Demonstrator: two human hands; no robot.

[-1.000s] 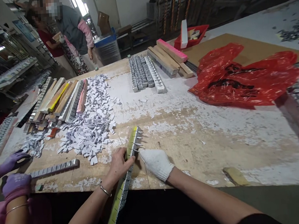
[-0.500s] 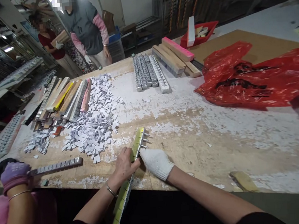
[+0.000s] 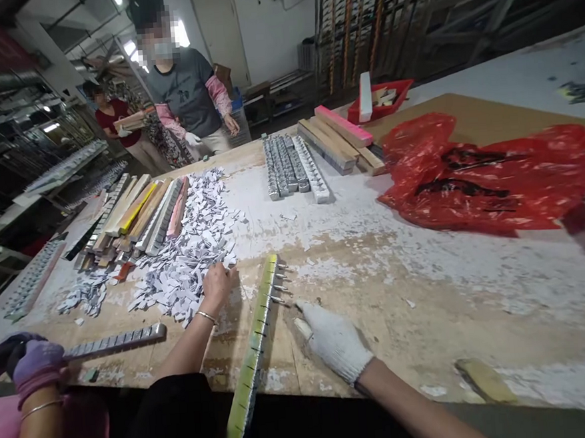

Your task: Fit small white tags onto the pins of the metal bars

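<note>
A long yellow-green strip (image 3: 258, 328) with metal pieces and small pins along its right side lies on the worn table (image 3: 387, 286), its near end hanging over the front edge. My bare left hand (image 3: 216, 286) reaches into the pile of small white paper tags (image 3: 189, 253), fingers curled on its near edge. My right hand (image 3: 334, 339), in a white knit glove, rests on the table just right of the strip with a finger stretched toward the pins. It holds nothing that I can see.
A co-worker's purple-gloved hand (image 3: 34, 360) at the left holds a grey metal strip (image 3: 113, 341). Bundles of strips (image 3: 132, 213), grey strips (image 3: 289, 166), wooden bars (image 3: 339, 135) and a red plastic bag (image 3: 489, 172) lie further back. Two people stand at the far end.
My left hand has let go of the yellow-green strip and moved left and forward to the paper tags. My right hand has drawn back slightly from the strip. The view has tilted up.
</note>
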